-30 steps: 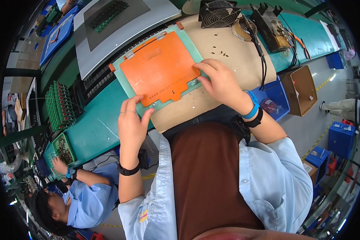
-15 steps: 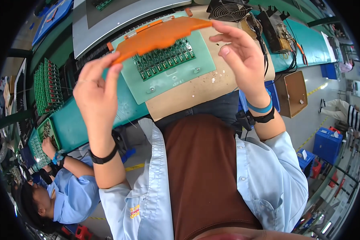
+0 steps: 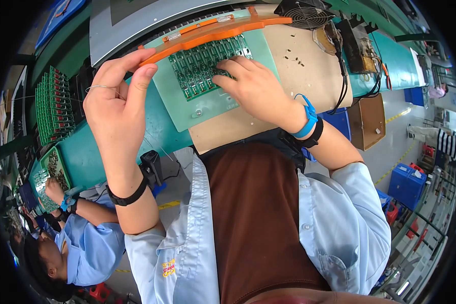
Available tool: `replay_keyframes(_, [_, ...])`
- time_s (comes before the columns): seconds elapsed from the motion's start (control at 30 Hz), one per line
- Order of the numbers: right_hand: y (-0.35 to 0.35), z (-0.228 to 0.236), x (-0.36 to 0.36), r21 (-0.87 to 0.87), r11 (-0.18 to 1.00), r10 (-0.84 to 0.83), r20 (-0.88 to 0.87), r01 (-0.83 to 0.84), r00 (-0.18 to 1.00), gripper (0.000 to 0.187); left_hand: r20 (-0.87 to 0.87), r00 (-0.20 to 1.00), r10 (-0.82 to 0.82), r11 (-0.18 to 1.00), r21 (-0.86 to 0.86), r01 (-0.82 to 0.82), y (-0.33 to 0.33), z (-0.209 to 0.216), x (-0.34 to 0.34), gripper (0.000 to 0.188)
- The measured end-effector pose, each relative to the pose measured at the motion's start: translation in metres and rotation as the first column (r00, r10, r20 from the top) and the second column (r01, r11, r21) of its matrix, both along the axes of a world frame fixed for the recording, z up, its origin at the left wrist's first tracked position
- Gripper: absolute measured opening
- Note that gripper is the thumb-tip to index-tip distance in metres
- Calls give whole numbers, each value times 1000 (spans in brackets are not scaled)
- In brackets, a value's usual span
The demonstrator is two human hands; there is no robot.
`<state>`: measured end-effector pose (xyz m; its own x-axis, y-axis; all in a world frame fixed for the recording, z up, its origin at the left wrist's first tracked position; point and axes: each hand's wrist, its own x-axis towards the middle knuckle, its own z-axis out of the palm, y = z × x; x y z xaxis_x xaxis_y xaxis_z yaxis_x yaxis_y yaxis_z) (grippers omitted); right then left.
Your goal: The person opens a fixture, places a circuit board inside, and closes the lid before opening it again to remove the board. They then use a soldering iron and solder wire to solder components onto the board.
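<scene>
A person in a light blue shirt and brown apron leans over a teal workbench (image 3: 81,147), seen from above. The left hand (image 3: 117,104) is raised at the left end of an orange lid (image 3: 215,29), its fingers and thumb pinched on the lid's corner so that the lid stands lifted on edge. Just below the lid lies a pale green tray (image 3: 207,101), resting on a tan mat (image 3: 299,76). Set into the tray is a panel of small green circuit boards (image 3: 200,68). The right hand (image 3: 253,86) lies on this panel, palm down, fingers spread loosely and fingertips touching the boards; it grips nothing. A blue wrist strap (image 3: 308,117) and a black band circle the right wrist; a black band circles the left.

Behind the tray's right end stands a small black fan (image 3: 301,12), with cables beside it. Right of the mat, a brown cardboard box (image 3: 367,121) hangs off the bench edge. Far left of the tray, racks of green boards (image 3: 53,109) stand upright. At the lower left, another person in blue works at the same bench, one hand (image 3: 53,188) on a board.
</scene>
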<state>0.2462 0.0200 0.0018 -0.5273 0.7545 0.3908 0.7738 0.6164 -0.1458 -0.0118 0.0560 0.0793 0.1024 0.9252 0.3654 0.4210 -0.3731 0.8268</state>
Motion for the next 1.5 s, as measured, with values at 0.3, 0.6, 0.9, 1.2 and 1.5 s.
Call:
replay_keyframes(0.3, [2, -5, 3, 43, 998, 48, 125, -53, 991, 16, 0, 999, -39, 991, -128, 39, -3, 3, -5, 21])
replay_keyframes(0.6, [6, 13, 9, 142, 979, 133, 73, -143, 988, 21, 28, 999, -37, 987, -155, 40, -2, 4, 0, 21])
replay_keyframes(0.9, [10, 20, 12, 310, 951, 18, -12, -14, 1000, 29, -71, 997, -35, 994, -104, 28, -6, 10, 0, 20])
replay_keyframes(1.2, [-1, 28, 23, 424, 905, 82, -251, 34, 964, 33, -115, 993, -14, 995, -103, 2, -14, 14, 3, 20])
replay_keyframes(1.5, [-51, 65, 66, 333, 943, 144, -413, 1, 899, 34, -183, 983, 12, 998, 57, -1, 11, 14, 3, 20])
